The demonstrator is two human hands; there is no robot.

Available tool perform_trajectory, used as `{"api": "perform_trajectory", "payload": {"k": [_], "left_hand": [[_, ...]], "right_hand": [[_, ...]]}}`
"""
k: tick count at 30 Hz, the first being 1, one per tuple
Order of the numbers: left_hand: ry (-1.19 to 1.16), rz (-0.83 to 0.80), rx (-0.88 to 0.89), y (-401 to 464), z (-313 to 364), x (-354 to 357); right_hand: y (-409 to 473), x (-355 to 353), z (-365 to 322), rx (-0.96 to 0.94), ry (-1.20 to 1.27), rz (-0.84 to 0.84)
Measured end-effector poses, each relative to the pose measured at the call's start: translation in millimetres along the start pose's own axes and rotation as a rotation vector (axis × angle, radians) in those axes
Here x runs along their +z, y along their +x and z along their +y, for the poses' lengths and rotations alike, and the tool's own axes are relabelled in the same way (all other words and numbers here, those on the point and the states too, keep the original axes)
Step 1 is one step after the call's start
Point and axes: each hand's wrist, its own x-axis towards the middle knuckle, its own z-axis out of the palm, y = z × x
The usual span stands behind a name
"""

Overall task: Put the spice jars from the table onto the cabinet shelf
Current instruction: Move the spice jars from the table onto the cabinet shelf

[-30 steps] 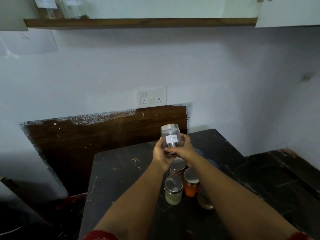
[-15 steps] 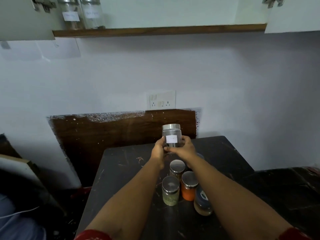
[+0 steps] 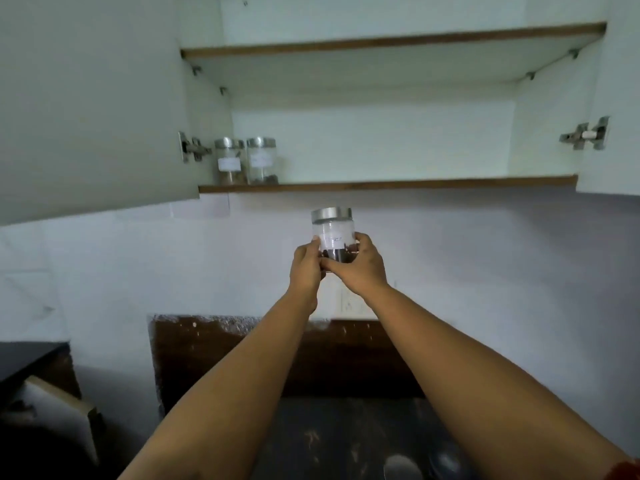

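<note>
A clear glass spice jar (image 3: 331,229) with a steel lid and a white label is raised in front of the wall, a little below the cabinet's lower shelf (image 3: 388,184). My left hand (image 3: 306,265) grips its left side and my right hand (image 3: 360,268) wraps its right side and base. Two labelled jars (image 3: 246,160) stand side by side at the shelf's left end. The dark table (image 3: 332,441) lies at the bottom, with the steel lid of one jar (image 3: 401,467) showing at its lower edge.
The cabinet's left door (image 3: 90,102) hangs open and reaches forward; the right door (image 3: 620,98) is open too. An upper shelf (image 3: 391,39) sits above. To the right of the two jars the lower shelf is bare. A dark counter (image 3: 24,358) stands at far left.
Both hands have lifted the jar from just above the table up toward the cabinet shelf. My view has tilted upward, so the jars on the table have mostly dropped out of sight.
</note>
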Motion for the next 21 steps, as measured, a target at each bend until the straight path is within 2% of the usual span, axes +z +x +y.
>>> {"api": "perform_trajectory", "payload": {"k": [5, 11, 13, 16, 17, 19, 21], "left_hand": [[0.078, -0.073, 0.185, 47.3, 97.7, -0.8], [0.237, -0.119, 0.211, 120.3, 140.2, -12.9], [0.447, -0.053, 0.245, 148.1, 131.6, -20.6], [1.268, 0.153, 0.407, 184.4, 103.4, -40.8], [1.423, 0.184, 0.425, 192.4, 95.9, -46.3], [1.489, 0.109, 0.375, 201.7, 97.4, -55.3], [1.463, -0.046, 0.286, 207.2, 110.9, -61.9]], "right_hand": [[67.7, -12.1, -64.1, -0.147, 0.104, 0.11], [142.5, -4.2, -83.4, -0.171, 0.045, 0.138], [162.6, 2.6, -80.3, -0.179, -0.001, 0.146], [194.8, 16.2, -75.9, -0.162, -0.123, 0.135], [205.7, 21.5, -75.7, -0.133, -0.182, 0.116], [227.3, 32.9, -80.2, -0.066, -0.289, 0.065], [246.5, 46.7, -85.8, -0.013, -0.353, 0.013]]}}
